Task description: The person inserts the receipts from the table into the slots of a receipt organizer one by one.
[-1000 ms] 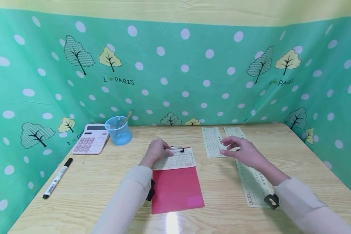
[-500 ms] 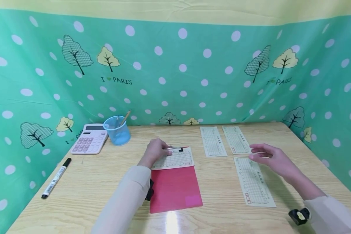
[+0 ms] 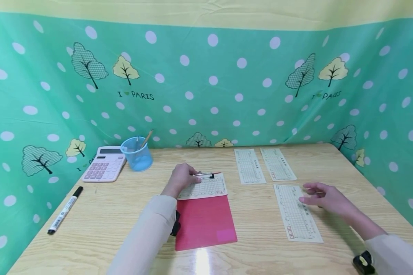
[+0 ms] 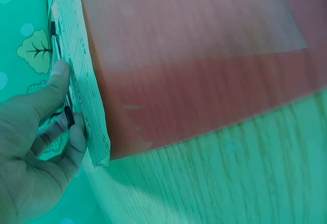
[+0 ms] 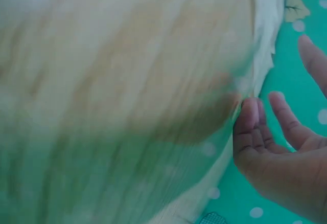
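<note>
In the head view my left hand point(image 3: 180, 180) grips the metal clip point(image 3: 202, 175) at the top of a red clipboard point(image 3: 206, 223). A printed form point(image 3: 213, 188) lies under that clip, across the board's upper part. The left wrist view has the thumb of my left hand point(image 4: 41, 132) over the clip and the fingers curled below it. My right hand point(image 3: 327, 198), fingers loosely bent and holding nothing, hovers at the right edge of the nearest loose form point(image 3: 296, 215). Two more forms, a left one point(image 3: 250, 168) and a right one point(image 3: 278, 164), lie farther back.
Back left on the wooden table point(image 3: 124, 229) stand a pink calculator point(image 3: 104, 164) and a blue mesh cup point(image 3: 139, 156) with pencils. A black-capped marker point(image 3: 65, 210) lies near the left edge. A green patterned curtain point(image 3: 192, 95) hangs around the back and sides.
My right hand has moved right and toward me, away from the far forms to beside the nearest one, uncovering the far right form. My left hand stays on the clip.
</note>
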